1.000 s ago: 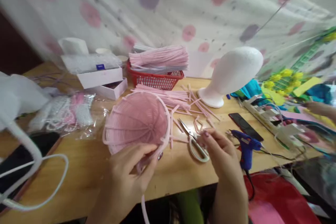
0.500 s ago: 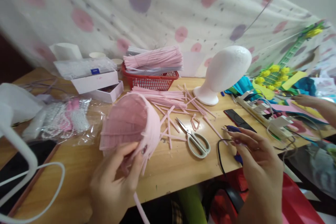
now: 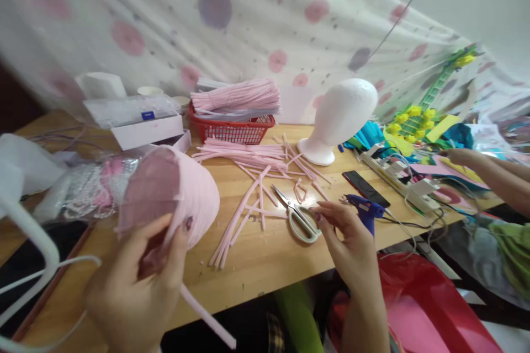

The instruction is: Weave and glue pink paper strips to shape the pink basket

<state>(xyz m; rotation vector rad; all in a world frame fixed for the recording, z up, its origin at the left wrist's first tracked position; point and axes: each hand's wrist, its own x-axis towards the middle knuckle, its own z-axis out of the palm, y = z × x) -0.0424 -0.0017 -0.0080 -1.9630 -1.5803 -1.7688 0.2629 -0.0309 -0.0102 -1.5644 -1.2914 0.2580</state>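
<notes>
My left hand (image 3: 136, 270) grips the rim of a pink cap-like form (image 3: 199, 193), built from fuzzy chenille stems, thumb outside and fingers inside. The form is tilted, its hollow side facing left. A loose pink stem (image 3: 209, 317) hangs below that hand past the table edge. My right hand (image 3: 345, 240) is over the table's front, fingers loosely bent and apart, with nothing visible in them. Just behind it a blue glue gun (image 3: 364, 208) is on the table, partly hidden by the hand. Scissors (image 3: 304, 223) with pale handles lie beside my right fingertips.
Cut pink stems (image 3: 248, 154) lie mid-table. Behind are a red basket (image 3: 232, 131) of stems and a white foam head (image 3: 342, 116). A phone (image 3: 366, 188) and power strip (image 3: 397, 176) lie right, near another person's hand (image 3: 461, 160). Bagged beads (image 3: 91, 193) lie left.
My right hand has let go of the glue gun, which now rests on the table, and has moved left. My left hand has shifted the pink form left and turned it.
</notes>
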